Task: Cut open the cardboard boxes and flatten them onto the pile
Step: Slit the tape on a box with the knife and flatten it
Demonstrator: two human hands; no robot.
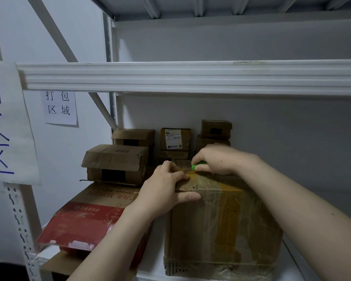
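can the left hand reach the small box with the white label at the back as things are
Probably yes: the labelled box stands just behind the left hand, nothing between them, but that hand now holds the big taped box.

The big box [221, 230] is brown corrugated cardboard, matt and a little rough, but wide strips of clear tape [208, 182] make its top and front glossy. The cutter [199, 165] has a smooth green plastic body. The flat red carton [85, 222] looks shiny — a printed, coated surface. The shelf beam [190, 77] is white painted metal, matt; the sign [61, 107] is plain paper.
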